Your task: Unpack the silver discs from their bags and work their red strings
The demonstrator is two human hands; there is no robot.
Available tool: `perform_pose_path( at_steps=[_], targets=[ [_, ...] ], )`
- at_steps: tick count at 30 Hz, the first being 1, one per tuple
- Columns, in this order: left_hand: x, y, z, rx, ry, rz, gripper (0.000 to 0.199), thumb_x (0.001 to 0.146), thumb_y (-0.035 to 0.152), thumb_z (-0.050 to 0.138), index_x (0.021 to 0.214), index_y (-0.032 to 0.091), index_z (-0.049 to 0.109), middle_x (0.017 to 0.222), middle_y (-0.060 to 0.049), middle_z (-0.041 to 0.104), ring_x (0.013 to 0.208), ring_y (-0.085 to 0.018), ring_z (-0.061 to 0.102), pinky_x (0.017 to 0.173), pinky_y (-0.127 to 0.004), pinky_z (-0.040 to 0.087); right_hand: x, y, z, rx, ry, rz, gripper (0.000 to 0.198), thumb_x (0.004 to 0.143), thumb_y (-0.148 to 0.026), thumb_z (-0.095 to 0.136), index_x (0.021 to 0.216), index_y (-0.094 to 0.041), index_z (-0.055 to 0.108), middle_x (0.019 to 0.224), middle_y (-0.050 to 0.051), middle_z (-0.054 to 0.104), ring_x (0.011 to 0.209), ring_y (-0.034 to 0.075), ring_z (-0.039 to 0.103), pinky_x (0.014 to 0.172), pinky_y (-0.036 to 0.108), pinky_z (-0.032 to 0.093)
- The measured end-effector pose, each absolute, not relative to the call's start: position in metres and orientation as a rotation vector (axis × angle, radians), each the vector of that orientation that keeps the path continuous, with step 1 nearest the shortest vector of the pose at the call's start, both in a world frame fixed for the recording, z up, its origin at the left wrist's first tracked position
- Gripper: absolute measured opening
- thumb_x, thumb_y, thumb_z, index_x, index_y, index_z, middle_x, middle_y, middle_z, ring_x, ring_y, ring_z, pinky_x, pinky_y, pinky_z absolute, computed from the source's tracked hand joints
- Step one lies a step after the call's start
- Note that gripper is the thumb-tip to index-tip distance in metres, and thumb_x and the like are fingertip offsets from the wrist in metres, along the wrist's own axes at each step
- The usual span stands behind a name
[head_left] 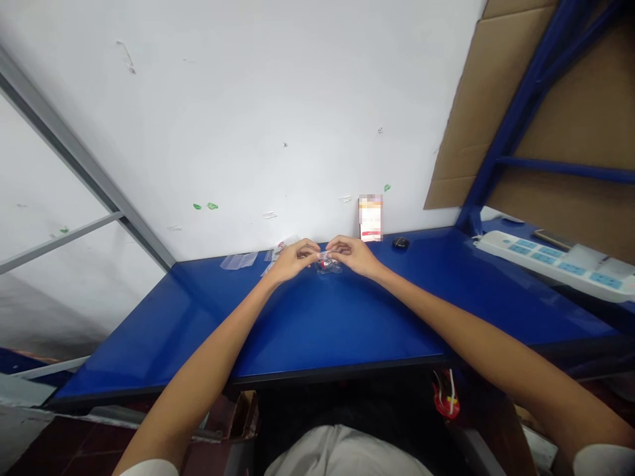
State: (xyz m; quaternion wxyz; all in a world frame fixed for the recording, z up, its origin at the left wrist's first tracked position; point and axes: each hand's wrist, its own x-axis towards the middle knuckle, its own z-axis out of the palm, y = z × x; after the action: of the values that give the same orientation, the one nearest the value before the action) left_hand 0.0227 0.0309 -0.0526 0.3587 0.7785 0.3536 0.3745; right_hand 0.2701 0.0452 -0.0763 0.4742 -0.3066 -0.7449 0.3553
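Note:
Both hands meet over the blue table near the wall, pinching the top edge of a small clear plastic bag (pixel 327 266). Inside the bag is a small shiny item with red on it, too small to name. My left hand (pixel 296 259) closes thumb and fingers on the bag's left side. From the right, my right hand (pixel 353 255) grips the same edge, its fingertips close to the left ones. Several flat clear plastic bags (pixel 239 260) lie to the left. Partly hidden behind my left hand are more bags (pixel 278 251) with reddish contents.
A lit phone (pixel 371 218) leans upright against the white wall. Right of it lies a small black object (pixel 401 243). A white power strip (pixel 555 261) runs along the right side by a blue metal frame (pixel 516 125). The blue table's (pixel 317 330) dark front edge is nearest me.

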Motion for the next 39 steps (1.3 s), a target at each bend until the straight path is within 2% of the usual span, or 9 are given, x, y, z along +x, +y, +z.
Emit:
perform_pose_path(
  at_steps=[4,7,9,13,21,26,31,36,39],
  targets=[
    [0.025,0.033,-0.056,2.075,0.939,0.904,0.036,0.096,0.05,0.07,0.103,0.016,0.079,0.092,-0.008,0.076,0.083,-0.02,0.072,0.07,-0.029,0.058,0.269,0.046,-0.079,-0.75,-1.837,0.857,0.019,0.088,-0.034,0.078,0.103,-0.022,0.076,0.101,0.006,0.081,0.098,0.023,0.076,0.093,0.038,0.059],
    [0.024,0.034,-0.06,2.075,0.987,0.886,0.036,0.095,0.049,0.072,0.105,0.015,0.08,0.086,-0.007,0.077,0.076,-0.02,0.071,0.066,-0.028,0.057,0.268,0.047,-0.082,-0.774,-1.897,0.825,0.017,0.089,-0.029,0.076,0.104,-0.021,0.077,0.098,0.005,0.081,0.091,0.022,0.077,0.085,0.035,0.06],
    [0.023,0.036,-0.064,2.104,1.018,0.87,0.035,0.094,0.048,0.072,0.105,0.016,0.081,0.087,-0.007,0.078,0.073,-0.019,0.071,0.067,-0.029,0.057,0.269,0.048,-0.084,-0.785,-1.967,0.772,0.018,0.09,-0.023,0.072,0.107,-0.021,0.078,0.097,0.006,0.082,0.089,0.021,0.077,0.08,0.033,0.06],
    [0.021,0.04,-0.072,2.188,1.016,0.862,0.028,0.093,0.041,0.073,0.105,0.017,0.081,0.087,-0.006,0.079,0.076,-0.019,0.072,0.072,-0.03,0.057,0.273,0.049,-0.085,-0.811,-2.094,0.596,0.027,0.093,-0.017,0.069,0.116,-0.023,0.081,0.105,0.006,0.083,0.089,0.021,0.077,0.082,0.032,0.058],
    [0.023,0.039,-0.075,2.204,1.004,0.922,0.019,0.091,0.037,0.075,0.097,0.018,0.075,0.093,-0.005,0.077,0.083,-0.019,0.071,0.074,-0.029,0.054,0.277,0.045,-0.078,-0.75,-2.223,0.381,0.016,0.095,-0.017,0.069,0.098,-0.022,0.083,0.093,0.004,0.079,0.078,0.017,0.07,0.075,0.028,0.052],
    [0.024,0.035,-0.072,2.054,0.925,0.777,0.028,0.096,0.046,0.072,0.103,0.019,0.07,0.093,-0.005,0.075,0.085,-0.019,0.071,0.075,-0.029,0.056,0.277,0.042,-0.079,-0.67,-2.22,0.316,0.012,0.096,-0.017,0.068,0.097,-0.021,0.08,0.096,0.005,0.077,0.08,0.018,0.069,0.076,0.028,0.052],
    [0.026,0.038,-0.069,1.887,0.931,0.795,0.047,0.1,0.063,0.06,0.102,0.017,0.072,0.1,-0.009,0.072,0.088,-0.021,0.071,0.069,-0.029,0.058,0.276,0.038,-0.079,-0.571,-2.201,0.27,0.013,0.098,-0.017,0.065,0.099,-0.022,0.076,0.102,0.006,0.077,0.084,0.018,0.069,0.079,0.03,0.054],
    [0.028,0.036,-0.067,1.842,0.883,0.733,0.047,0.094,0.059,0.073,0.113,0.016,0.074,0.1,-0.01,0.076,0.093,-0.023,0.073,0.075,-0.031,0.061,0.273,0.038,-0.08,-0.512,-2.141,0.249,0.014,0.1,-0.018,0.063,0.101,-0.022,0.075,0.104,0.007,0.077,0.092,0.02,0.071,0.084,0.032,0.056],
    [0.03,0.033,-0.069,1.873,0.902,0.741,0.047,0.093,0.059,0.075,0.109,0.015,0.076,0.093,-0.009,0.077,0.084,-0.02,0.072,0.071,-0.03,0.059,0.272,0.038,-0.081,-0.569,-2.127,0.306,0.014,0.099,-0.019,0.063,0.1,-0.023,0.076,0.104,0.007,0.077,0.093,0.021,0.072,0.084,0.033,0.057]
  ],
)
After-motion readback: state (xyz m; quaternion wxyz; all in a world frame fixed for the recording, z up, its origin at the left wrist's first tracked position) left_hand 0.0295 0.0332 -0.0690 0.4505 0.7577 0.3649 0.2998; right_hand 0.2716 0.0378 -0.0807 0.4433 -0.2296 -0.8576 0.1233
